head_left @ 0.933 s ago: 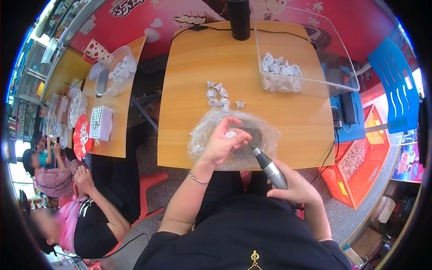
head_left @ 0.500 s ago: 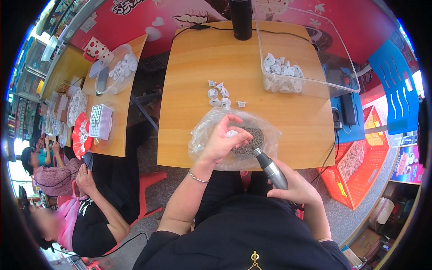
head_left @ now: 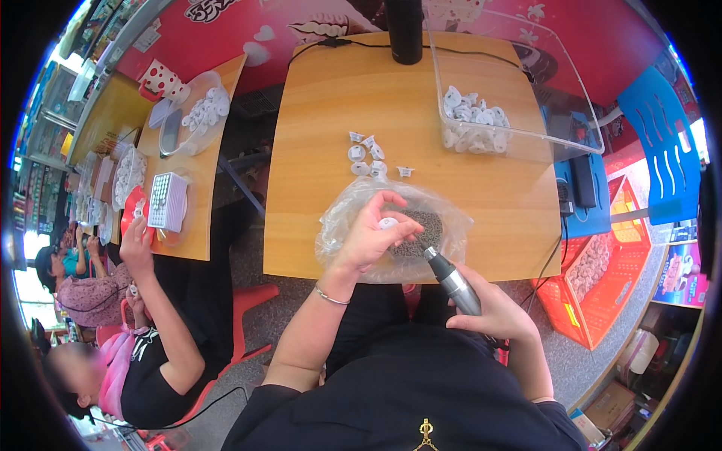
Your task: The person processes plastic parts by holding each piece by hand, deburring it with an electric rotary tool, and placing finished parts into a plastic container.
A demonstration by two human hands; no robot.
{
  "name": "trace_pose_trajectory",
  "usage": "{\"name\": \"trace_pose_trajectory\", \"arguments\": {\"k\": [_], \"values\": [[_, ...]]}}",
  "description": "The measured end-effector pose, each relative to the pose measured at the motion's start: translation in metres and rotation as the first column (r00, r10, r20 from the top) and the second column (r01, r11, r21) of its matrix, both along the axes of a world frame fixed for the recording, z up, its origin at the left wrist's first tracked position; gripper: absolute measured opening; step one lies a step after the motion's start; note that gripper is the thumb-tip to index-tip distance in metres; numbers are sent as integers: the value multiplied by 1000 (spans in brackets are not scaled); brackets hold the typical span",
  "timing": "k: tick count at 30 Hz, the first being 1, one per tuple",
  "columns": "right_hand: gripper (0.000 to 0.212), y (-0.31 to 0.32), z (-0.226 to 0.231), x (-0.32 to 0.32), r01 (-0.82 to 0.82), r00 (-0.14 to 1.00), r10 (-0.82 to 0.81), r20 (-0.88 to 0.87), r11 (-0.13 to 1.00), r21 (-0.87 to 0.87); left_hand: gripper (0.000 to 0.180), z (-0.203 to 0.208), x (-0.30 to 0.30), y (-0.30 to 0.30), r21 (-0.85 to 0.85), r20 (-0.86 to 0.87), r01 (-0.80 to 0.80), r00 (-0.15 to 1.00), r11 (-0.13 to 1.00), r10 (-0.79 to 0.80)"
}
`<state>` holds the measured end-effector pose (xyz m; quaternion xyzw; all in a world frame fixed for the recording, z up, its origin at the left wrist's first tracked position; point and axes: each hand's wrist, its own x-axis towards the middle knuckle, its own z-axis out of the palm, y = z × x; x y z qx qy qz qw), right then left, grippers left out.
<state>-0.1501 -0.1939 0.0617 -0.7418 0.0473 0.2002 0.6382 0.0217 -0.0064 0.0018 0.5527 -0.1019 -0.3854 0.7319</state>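
Over the bag, my left hand [head_left: 370,237] is closed on a small white round plastic part [head_left: 387,223], its thumb and fingertips curled together. My right hand [head_left: 496,307] grips a silver-and-black electric screwdriver [head_left: 457,289], its tip angled up and left toward the left fingertips without touching them. Beneath both lies a clear plastic bag [head_left: 338,214], spread open at the table's near edge. It holds a heap of tiny grey-brown pieces [head_left: 423,231], too small to name. Just beyond the bag sit several white plastic parts [head_left: 359,153] in a loose group.
A clear bin [head_left: 556,140] with white parts [head_left: 474,124] stands at the far right of the wooden table [head_left: 316,98], near a black bottle [head_left: 405,34]. An orange crate [head_left: 571,312] and blue chair [head_left: 658,143] are at right. A co-worker [head_left: 162,361] sits at left by another table.
My hands, the white part and the screwdriver have hardly moved. At left, the co-worker has raised one hand toward the red dish on the side table.
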Motion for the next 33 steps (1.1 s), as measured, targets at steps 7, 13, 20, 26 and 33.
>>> {"name": "trace_pose_trajectory", "arguments": {"k": [7, 13, 20, 26, 33], "values": [[87, 1, -2, 1, 10, 1000, -10, 8, 1000, -10, 33, 3, -1, -2, 44, 86, -15, 996, 999, 11], [87, 1, -5, 1, 3, 1000, -3, 1, 1000, -19, 39, 4, -2, -2, 86, 99, -12, 995, 996, 3], [87, -2, -5, 1, 39, 999, -40, 10, 998, 45, 28, 0, 0, 3, -56, -9, -68, 998, 996, 67], [87, -4, 2, -1, 117, 993, -114, -29, 982, 148, 22, 3, -4, 10, -258, -209, -123, 976, 958, 69], [90, -2, 5, -3, 117, 993, -116, -15, 977, 178, 24, -17, -12, 5, -408, -329, -186, 943, 894, 46]]}}
